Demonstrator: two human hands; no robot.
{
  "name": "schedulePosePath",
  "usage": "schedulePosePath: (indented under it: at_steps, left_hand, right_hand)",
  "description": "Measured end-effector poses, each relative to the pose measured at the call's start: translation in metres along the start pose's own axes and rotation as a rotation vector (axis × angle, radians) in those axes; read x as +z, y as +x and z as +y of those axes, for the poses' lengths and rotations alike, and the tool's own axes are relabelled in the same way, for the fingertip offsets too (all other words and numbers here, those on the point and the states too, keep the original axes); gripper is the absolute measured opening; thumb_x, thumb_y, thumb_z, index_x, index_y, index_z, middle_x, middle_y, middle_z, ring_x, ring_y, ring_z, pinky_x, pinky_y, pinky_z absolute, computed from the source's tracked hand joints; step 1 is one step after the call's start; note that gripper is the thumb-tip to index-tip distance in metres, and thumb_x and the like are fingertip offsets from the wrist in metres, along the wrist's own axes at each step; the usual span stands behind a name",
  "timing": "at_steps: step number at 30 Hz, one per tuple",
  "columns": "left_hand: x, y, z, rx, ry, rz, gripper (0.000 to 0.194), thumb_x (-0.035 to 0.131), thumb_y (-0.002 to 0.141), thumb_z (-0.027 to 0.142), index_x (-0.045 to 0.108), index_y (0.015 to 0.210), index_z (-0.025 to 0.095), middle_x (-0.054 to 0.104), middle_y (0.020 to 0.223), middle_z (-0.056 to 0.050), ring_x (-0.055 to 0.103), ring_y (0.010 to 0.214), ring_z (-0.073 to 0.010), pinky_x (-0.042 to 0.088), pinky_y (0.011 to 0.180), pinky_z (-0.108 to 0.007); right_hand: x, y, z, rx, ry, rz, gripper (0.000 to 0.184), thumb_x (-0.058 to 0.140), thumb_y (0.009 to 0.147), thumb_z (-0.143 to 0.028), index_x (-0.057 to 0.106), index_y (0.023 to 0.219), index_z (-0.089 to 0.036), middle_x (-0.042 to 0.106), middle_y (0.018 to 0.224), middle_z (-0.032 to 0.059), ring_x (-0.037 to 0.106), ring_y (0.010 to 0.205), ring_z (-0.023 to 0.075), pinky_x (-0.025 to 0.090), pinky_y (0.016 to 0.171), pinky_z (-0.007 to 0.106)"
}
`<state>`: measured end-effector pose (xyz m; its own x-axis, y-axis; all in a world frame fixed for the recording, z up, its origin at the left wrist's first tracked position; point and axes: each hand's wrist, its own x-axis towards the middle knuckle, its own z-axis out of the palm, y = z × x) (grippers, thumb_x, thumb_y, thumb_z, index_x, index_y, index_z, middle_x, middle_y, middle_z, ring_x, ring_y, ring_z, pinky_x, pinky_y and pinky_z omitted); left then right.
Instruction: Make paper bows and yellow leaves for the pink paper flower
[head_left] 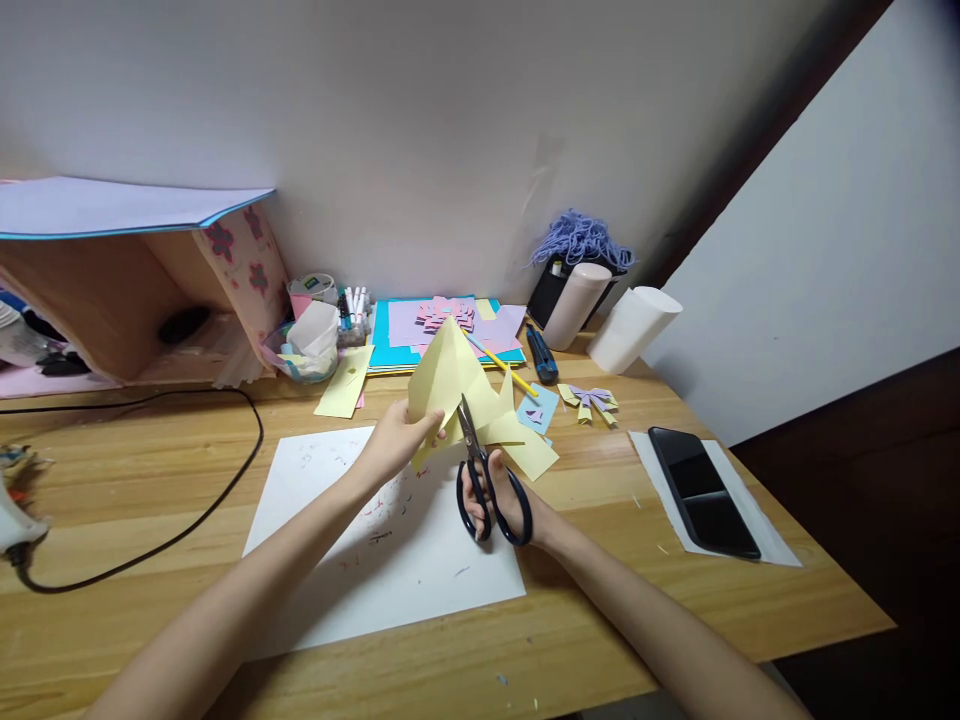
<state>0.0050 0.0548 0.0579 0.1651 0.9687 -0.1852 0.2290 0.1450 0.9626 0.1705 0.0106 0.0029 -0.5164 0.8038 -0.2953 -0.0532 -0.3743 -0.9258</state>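
Note:
My left hand [407,432] pinches the lower left edge of a pale yellow sheet of paper [448,370], held up above the table. Through the handle loops of black-handled scissors [480,480] go the fingers of my right hand [501,492]. The blades point up and lie against the yellow paper, right of my left fingers. Jagged, partly cut points stick out on the paper's right side. Below both hands a white sheet [330,560] with small coloured marks lies on the table. Another yellow piece [532,455] rests just beyond the scissors.
A pink box [240,270] stands at the left, near a black cable [259,440]. Behind my hands are coloured papers [382,340], a yellow pencil [499,362] and a utility knife [541,355]. At right are a paper bow [591,402], a white roll [634,330] and a phone [701,490].

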Motion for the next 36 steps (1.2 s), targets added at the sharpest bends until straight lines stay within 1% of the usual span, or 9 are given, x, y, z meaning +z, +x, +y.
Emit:
schedulePosePath:
  at_steps: [5, 8, 11, 15, 25, 31, 36]
  left_hand:
    - [-0.001, -0.005, 0.007, -0.064, 0.1, -0.043, 0.026, 0.055, 0.071, 0.039, 0.057, 0.068, 0.012, 0.059, 0.059, -0.002, 0.048, 0.047, -0.0103, 0.036, 0.044, -0.022]
    - [-0.002, -0.006, 0.009, -0.104, 0.084, -0.068, 0.028, 0.057, 0.07, 0.039, 0.06, 0.075, 0.012, 0.059, 0.059, -0.002, 0.048, 0.047, -0.0102, 0.035, 0.042, -0.021]
    - [-0.001, -0.006, 0.01, -0.115, 0.053, -0.075, 0.032, 0.059, 0.069, 0.039, 0.062, 0.084, 0.011, 0.06, 0.06, -0.002, 0.051, 0.049, -0.0115, 0.034, 0.041, -0.021]
    - [-0.001, -0.006, 0.012, -0.127, 0.047, -0.081, 0.032, 0.059, 0.07, 0.038, 0.064, 0.085, 0.01, 0.06, 0.061, -0.003, 0.05, 0.048, -0.0112, 0.032, 0.039, -0.021]
    - [-0.001, -0.003, 0.005, -0.111, 0.057, -0.082, 0.031, 0.058, 0.072, 0.04, 0.062, 0.084, 0.012, 0.06, 0.064, -0.003, 0.05, 0.05, -0.011, 0.034, 0.042, -0.021]
    - [-0.001, -0.002, 0.002, -0.07, 0.03, -0.098, 0.029, 0.058, 0.071, 0.038, 0.061, 0.083, 0.012, 0.06, 0.067, -0.003, 0.052, 0.058, -0.0123, 0.039, 0.05, -0.022]
    - [0.001, -0.003, 0.002, -0.056, -0.016, -0.112, 0.028, 0.058, 0.071, 0.038, 0.061, 0.081, 0.012, 0.061, 0.068, -0.003, 0.054, 0.06, -0.013, 0.041, 0.055, -0.023]
  right_hand:
    - [-0.001, 0.002, -0.002, -0.023, 0.009, 0.056, 0.077, 0.023, 0.053, -0.091, 0.043, 0.069, -0.018, 0.042, 0.044, -0.0067, 0.046, 0.034, 0.0083, 0.042, 0.038, 0.022]
    - [-0.001, 0.002, -0.002, -0.034, 0.003, 0.073, 0.077, 0.022, 0.053, -0.091, 0.043, 0.068, -0.018, 0.043, 0.043, -0.0064, 0.047, 0.035, 0.0087, 0.041, 0.038, 0.021]
    - [-0.002, 0.002, -0.003, -0.045, -0.014, 0.078, 0.076, 0.022, 0.054, -0.091, 0.043, 0.068, -0.018, 0.042, 0.043, -0.0064, 0.046, 0.034, 0.0087, 0.041, 0.038, 0.021]
    - [-0.002, 0.001, -0.003, -0.06, -0.043, 0.081, 0.076, 0.022, 0.054, -0.091, 0.043, 0.068, -0.019, 0.042, 0.043, -0.0067, 0.045, 0.034, 0.0084, 0.041, 0.038, 0.022]
    - [-0.001, 0.001, -0.002, -0.059, -0.054, 0.085, 0.076, 0.022, 0.054, -0.09, 0.043, 0.069, -0.019, 0.042, 0.044, -0.0067, 0.046, 0.034, 0.0088, 0.04, 0.037, 0.021]
    - [-0.001, 0.0, -0.002, -0.067, -0.048, 0.101, 0.075, 0.024, 0.056, -0.09, 0.042, 0.069, -0.019, 0.042, 0.044, -0.0068, 0.045, 0.034, 0.0086, 0.041, 0.038, 0.022]
    - [-0.001, 0.001, 0.002, -0.085, -0.044, 0.113, 0.073, 0.025, 0.057, -0.089, 0.041, 0.069, -0.019, 0.041, 0.045, -0.0074, 0.044, 0.034, 0.0074, 0.04, 0.037, 0.021]
